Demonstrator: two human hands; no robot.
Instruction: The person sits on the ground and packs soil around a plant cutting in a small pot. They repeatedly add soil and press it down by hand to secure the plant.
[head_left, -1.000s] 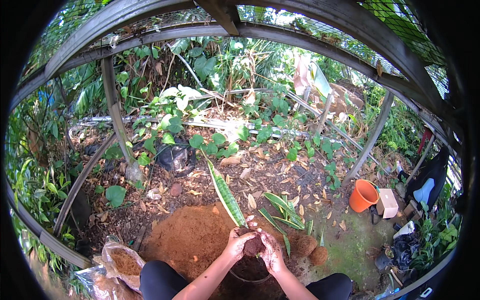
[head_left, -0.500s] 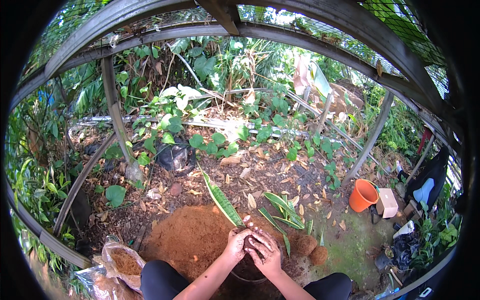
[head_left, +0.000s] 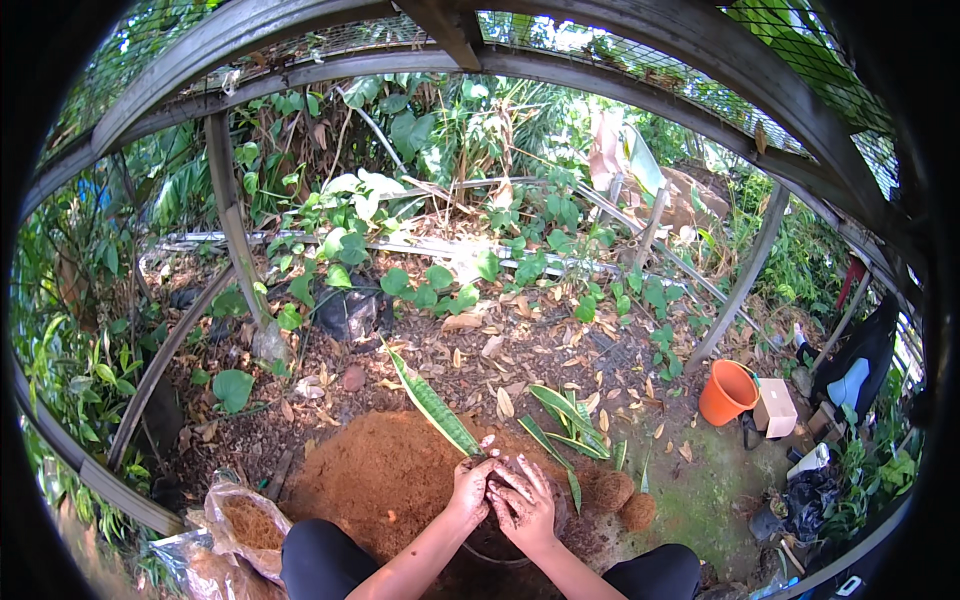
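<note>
A snake plant leaf [head_left: 432, 400], green with pale yellow edges, rises tilted to the left from between my hands. My left hand [head_left: 473, 490] is closed around its lower end. Dirt covers my right hand [head_left: 526, 505], whose curled fingers press in from the other side. Between the palms, the leaf's base and whatever is packed around it are mostly hidden. Directly below is a round container [head_left: 500, 558] with a dark inside, partly covered by my hands. More snake plant leaves [head_left: 568, 420] lie on the ground to the right, beside two brown fibrous balls [head_left: 613, 491].
A mound of reddish-brown coir-like material [head_left: 370, 470] lies left of my hands. Plastic bags of brown fibre [head_left: 248, 525] stand by my left knee. An orange pot [head_left: 728, 392] and a cardboard box [head_left: 774, 408] are at right. Grey frame posts [head_left: 745, 275] arch around.
The leaf has tipped a little further left, and its tip sits lower. My right hand's fingers have shifted and spread slightly. Both hands stay over the container.
</note>
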